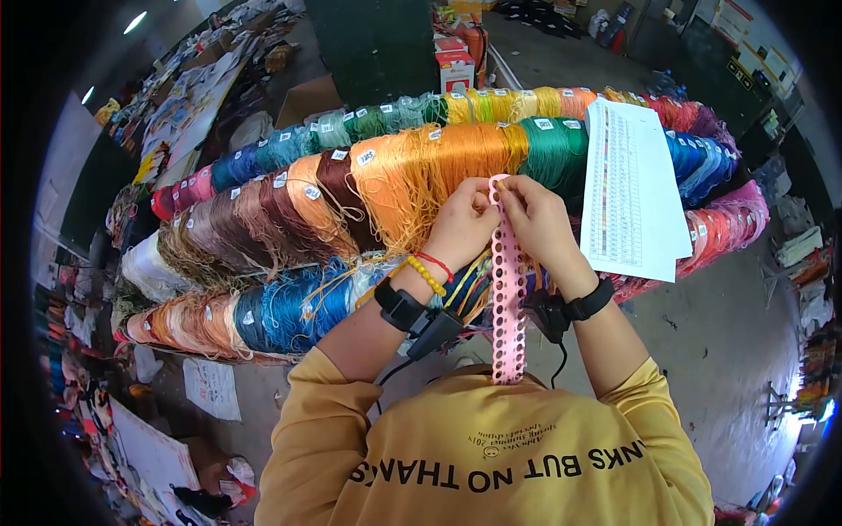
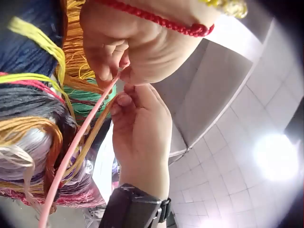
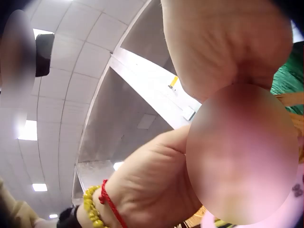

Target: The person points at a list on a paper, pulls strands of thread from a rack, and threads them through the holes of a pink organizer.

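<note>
A long pink strip (image 1: 507,307) with rows of round holes along both edges runs from my chest to my hands. My left hand (image 1: 463,219) pinches its far end between thumb and fingers; a red cord and yellow beads circle that wrist. Close beside it, my right hand (image 1: 539,219) has its fingertips at the same end. In the left wrist view, golden-brown thread (image 2: 96,127) runs along the strip (image 2: 78,135) up to the right hand's (image 2: 140,128) curled thumb and finger, which pinch it. The right wrist view is largely blurred over the strip.
Rows of labelled thread hanks (image 1: 421,167) in many colours hang across a long rack before me. Printed paper sheets (image 1: 631,193) with a colour list lie over its right part. Beyond stand a dark green pillar (image 1: 368,53) and red-and-white boxes (image 1: 454,66).
</note>
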{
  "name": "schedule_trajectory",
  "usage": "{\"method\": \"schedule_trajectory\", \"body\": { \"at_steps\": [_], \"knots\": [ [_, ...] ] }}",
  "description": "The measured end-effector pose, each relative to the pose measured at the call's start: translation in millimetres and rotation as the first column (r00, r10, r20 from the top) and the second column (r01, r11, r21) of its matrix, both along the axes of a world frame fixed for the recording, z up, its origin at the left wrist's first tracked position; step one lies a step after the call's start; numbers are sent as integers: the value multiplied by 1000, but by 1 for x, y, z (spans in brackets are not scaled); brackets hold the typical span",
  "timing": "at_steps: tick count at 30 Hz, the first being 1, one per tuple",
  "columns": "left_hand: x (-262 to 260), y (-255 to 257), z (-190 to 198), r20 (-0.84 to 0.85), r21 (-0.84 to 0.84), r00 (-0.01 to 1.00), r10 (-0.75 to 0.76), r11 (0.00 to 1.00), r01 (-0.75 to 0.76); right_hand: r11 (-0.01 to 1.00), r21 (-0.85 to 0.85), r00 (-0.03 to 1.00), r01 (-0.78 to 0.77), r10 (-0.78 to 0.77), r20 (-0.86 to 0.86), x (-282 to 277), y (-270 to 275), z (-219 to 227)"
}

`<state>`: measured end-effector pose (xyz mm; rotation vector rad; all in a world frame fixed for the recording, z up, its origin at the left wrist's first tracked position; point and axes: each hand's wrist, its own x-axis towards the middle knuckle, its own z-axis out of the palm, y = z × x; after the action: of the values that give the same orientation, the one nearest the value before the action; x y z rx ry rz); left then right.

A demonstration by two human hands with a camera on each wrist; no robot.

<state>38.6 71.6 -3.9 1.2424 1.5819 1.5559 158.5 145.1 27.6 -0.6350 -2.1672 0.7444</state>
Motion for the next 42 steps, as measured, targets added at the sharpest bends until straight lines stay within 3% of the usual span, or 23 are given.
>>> {"method": "schedule_trajectory", "body": {
  "at_steps": [5, 8, 10, 17, 23, 24, 26, 30, 33, 35, 38, 41, 42],
  "knots": [
    [-3, 5, 10, 168, 100, 984, -62, 994, 46, 973, 230, 998, 16, -30, 58, -5, 1, 11],
    [-2, 7, 15, 250, 49, 963, -100, 995, 91, 966, 260, 938, 21, -109, 330, -4, 0, 22],
    [-1, 8, 14, 262, 71, 960, -101, 994, 85, 956, 292, 916, 17, -132, 378, -5, -1, 23],
    [1, 2, 32, 334, 45, 940, -68, 997, 56, 934, 358, 905, 13, -163, 393, -7, 2, 19],
    [-8, 8, 20, 208, -3, 977, -35, 999, 36, 985, 173, 985, -20, -11, 173, -8, 13, 6],
    [-8, 8, 20, 193, -2, 980, -45, 999, 46, 999, -24, 993, -46, 49, 109, -7, 14, 5],
    [-10, 7, 21, 162, -1, 985, -62, 998, 63, 906, -400, 991, -136, 127, -49, -7, 15, 4],
    [-9, 2, 22, 144, 33, 984, -101, 995, 97, 633, -774, 997, -26, -36, -63, 0, 9, 36],
    [-12, -1, 21, 143, 42, 981, -132, 991, 127, 422, -889, 970, -176, 226, -85, 9, 27, 33],
    [-13, -3, 22, 142, 29, 981, -131, 991, 128, 469, -878, 959, -96, 279, 44, 10, 33, 30],
    [-22, -13, 21, 74, -66, 997, 8, 998, -3, 583, -812, 948, -6, 263, 182, 14, 34, 36],
    [-42, -19, 18, 344, -161, 936, 81, 987, -26, 602, -798, 947, 4, 254, 196, 18, 38, 38],
    [-43, -22, 18, 426, -138, 904, 39, 990, 22, 596, -803, 949, -1, 254, 188, 19, 37, 39]
  ]
}}
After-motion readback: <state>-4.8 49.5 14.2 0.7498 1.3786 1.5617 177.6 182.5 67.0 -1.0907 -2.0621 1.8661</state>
